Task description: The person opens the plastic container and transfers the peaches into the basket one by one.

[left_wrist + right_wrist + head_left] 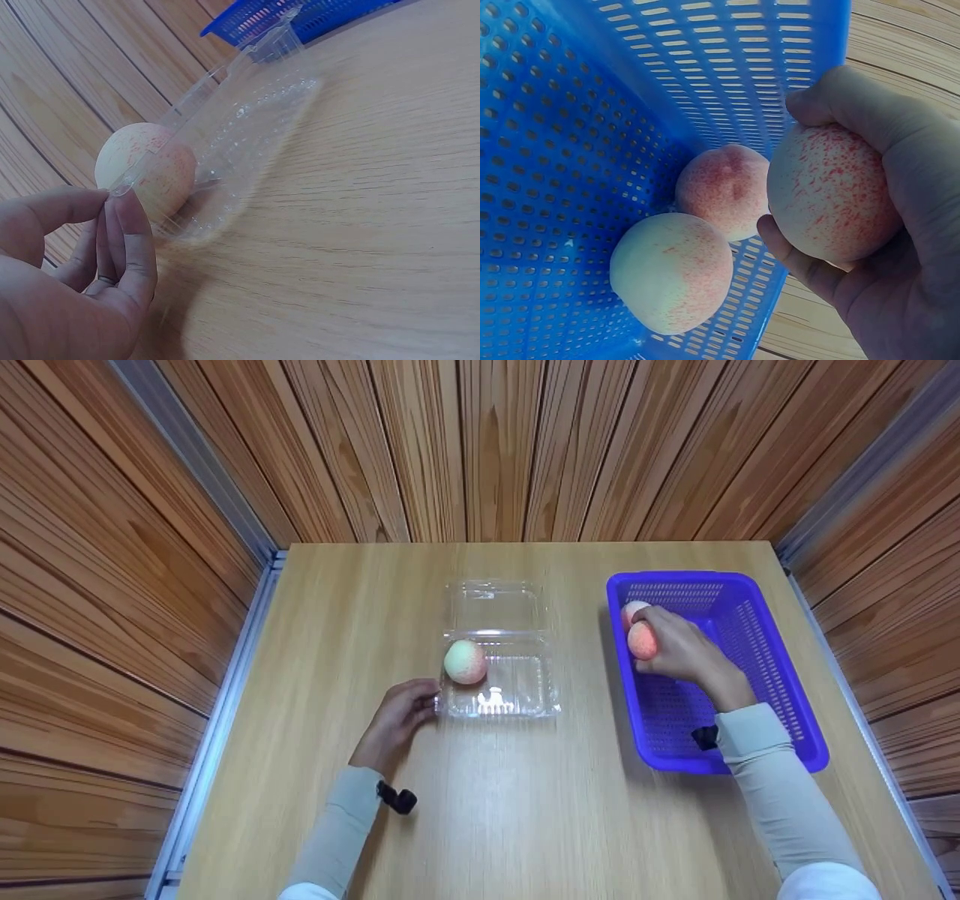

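My left hand [401, 716] pinches the left edge of a clear plastic clamshell box [517, 682], its lid laid back on the far side. One pale peach [465, 661] with a pink blush sits in the box's left part, also visible in the left wrist view behind the fingertips [133, 214]. Over at the right, my right hand [679, 649] grips a speckled peach [832, 191] inside the blue-purple basket [621, 690]. Beyond the held fruit, a redder peach [724, 191] and a paler peach [671, 274] lie in the basket.
Both objects stand on a light wood table [517, 825], the basket to the right of the box with a gap between. Wood-plank walls [495, 450] rise behind and at both sides. Metal rails [225, 690] edge the side walls.
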A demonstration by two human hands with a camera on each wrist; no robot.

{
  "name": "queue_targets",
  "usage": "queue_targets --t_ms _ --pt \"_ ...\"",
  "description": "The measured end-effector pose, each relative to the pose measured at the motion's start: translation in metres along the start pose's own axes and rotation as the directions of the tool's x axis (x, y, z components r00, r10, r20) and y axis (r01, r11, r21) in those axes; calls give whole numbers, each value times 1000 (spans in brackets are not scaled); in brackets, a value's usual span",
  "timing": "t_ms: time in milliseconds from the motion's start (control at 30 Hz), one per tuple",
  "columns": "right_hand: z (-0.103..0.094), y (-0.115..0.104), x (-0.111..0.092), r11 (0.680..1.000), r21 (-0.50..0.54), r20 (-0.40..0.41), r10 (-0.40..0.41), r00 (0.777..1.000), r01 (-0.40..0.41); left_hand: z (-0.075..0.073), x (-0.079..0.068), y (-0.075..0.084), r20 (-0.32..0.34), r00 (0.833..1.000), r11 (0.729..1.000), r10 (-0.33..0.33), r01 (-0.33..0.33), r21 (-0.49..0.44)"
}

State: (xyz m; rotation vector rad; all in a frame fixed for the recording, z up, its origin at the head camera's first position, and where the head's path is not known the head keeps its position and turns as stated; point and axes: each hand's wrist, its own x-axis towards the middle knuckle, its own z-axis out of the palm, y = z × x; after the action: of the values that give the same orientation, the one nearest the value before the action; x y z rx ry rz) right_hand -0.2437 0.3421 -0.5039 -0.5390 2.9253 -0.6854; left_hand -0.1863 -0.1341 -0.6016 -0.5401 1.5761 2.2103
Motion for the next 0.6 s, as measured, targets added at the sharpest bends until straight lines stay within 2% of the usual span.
queue_targets --t_ms 200,600 --pt "4 3 1 1000 -4 2 -17 1000 17 1 0 0 -6 1000 1000 1 -1 -4" --pt "11 9 -1 1000 5 16 1 1000 -1 0 -2 1 -4 1000 1000 -8 8 -11"
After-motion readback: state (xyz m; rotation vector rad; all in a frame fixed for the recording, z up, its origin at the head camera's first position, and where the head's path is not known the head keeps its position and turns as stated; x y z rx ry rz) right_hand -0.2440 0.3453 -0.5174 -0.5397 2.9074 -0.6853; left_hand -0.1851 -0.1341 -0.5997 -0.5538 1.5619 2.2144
